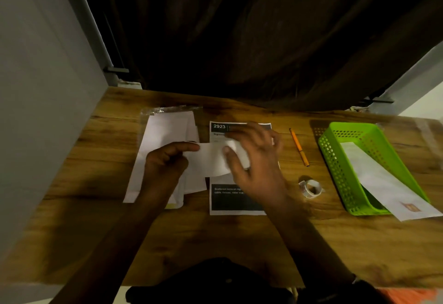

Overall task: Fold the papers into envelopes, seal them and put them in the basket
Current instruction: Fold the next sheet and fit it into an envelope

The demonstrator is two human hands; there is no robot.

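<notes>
Centre of frame: the left hand (167,160) grips the left end of a white paper (211,160), fingers curled. The right hand (254,160) holds the right end, thumb on top and fingers curled behind. The paper is above a printed sheet (236,199) lying on the table (215,243). Left of centre: a stack (165,129) of white papers. Right of frame: a green basket (335,172) holding one envelope (383,184), whose lower end overhangs the rim. Between sheet and basket: a pen (299,146) and a tape roll (311,188).
</notes>
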